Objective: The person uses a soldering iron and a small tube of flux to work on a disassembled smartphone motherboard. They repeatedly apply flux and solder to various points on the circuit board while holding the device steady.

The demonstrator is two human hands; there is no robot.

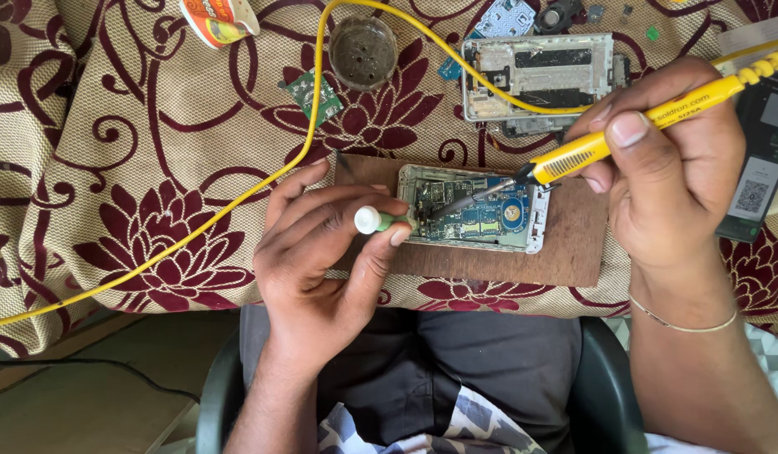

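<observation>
Beige cloth patterned with maroon flowers and scrolls [153,168] covers the work surface, and on it lies a flat brown wooden board [490,261] at the near edge. On the board I see an opened white-framed mobile phone with its blue-green circuit board exposed [477,210], lying flat with its long side across the view. My left hand [321,261] is closed around a small green tool with a white rounded cap [376,220], pinched between thumb and fingers, its front end touching the left edge of the phone. My right hand [666,160] grips a yellow-handled soldering iron [624,126] like a pen; its grey metal tip slants down onto the circuit board near the middle. The iron's yellow cable [263,181] loops across the cloth to the far left. Behind the board rests a second dismantled silver phone chassis [540,80], a round shallow tin with dark residue [363,52], and a small loose green circuit board [315,94] just beside the cable. A thin metal bangle [683,324] circles the right wrist. A dark phone with a white label [763,160] lies at the right edge, partly hidden by the right hand.
</observation>
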